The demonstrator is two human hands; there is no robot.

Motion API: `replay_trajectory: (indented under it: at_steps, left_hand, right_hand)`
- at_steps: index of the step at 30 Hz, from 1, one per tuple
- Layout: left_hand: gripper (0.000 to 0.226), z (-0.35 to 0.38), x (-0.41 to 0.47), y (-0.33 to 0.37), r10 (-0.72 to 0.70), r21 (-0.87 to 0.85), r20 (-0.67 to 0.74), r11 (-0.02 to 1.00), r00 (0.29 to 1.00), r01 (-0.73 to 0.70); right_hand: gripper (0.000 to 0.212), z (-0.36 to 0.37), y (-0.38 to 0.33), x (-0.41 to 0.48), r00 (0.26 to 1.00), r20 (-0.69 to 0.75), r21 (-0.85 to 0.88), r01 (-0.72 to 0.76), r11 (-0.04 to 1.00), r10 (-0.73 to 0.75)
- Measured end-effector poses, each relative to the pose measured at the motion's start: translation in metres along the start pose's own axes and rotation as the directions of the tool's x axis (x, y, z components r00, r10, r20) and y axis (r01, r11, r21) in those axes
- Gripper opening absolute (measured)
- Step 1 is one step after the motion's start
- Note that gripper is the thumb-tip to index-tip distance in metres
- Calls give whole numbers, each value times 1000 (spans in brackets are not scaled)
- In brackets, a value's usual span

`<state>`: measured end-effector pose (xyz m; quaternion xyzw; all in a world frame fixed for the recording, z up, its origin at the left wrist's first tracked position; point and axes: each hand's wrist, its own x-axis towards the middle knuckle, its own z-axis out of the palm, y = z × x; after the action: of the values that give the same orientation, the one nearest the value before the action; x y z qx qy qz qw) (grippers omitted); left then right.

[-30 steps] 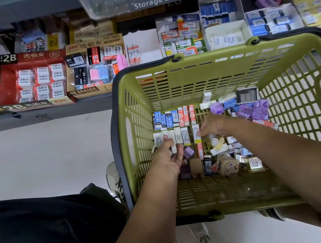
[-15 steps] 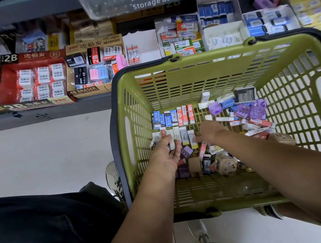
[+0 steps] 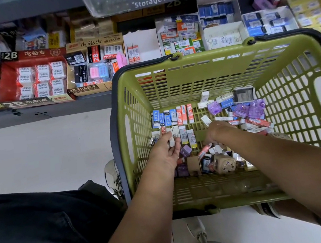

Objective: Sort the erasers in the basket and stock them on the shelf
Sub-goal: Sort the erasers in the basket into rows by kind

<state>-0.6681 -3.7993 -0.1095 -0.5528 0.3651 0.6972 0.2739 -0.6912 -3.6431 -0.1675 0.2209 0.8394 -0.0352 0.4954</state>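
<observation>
Both hands reach down into the green basket (image 3: 190,72), which sits just near of the shelf (image 3: 42,113). The left hand (image 3: 166,153) has its grip closed on a white eraser (image 3: 172,141) at the left end of the near row, just this side of the lined-up blue and red erasers (image 3: 172,116). The right hand (image 3: 217,132) lies knuckles-up among the loose erasers (image 3: 245,122) to the right. Its fingers are hidden, so I cannot tell its grip.
</observation>
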Motion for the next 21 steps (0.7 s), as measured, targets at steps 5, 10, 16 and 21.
replay_trajectory:
  at_steps: [5, 10, 16, 21]
  left_hand:
    - [7, 1, 0, 0, 6, 9, 0, 1000, 1000, -6]
    - [9, 1, 1, 0, 10, 16, -3, 1000, 1000, -10]
    - [7, 5, 3, -1, 13, 30, 24, 999, 1000, -14]
    - [7, 5, 4, -1, 14, 24, 27, 1000, 1000, -14]
  right_hand:
    - [33, 9, -5, 3, 1000, 5, 20, -24, 1000, 24]
    - [31, -6, 1, 3, 986, 143, 87, 77, 993, -89]
    - [35, -36, 12, 19, 963, -270, 437, 142, 888, -21]
    - [34, -25, -13, 22, 923, -381, 468, 147, 871, 49]
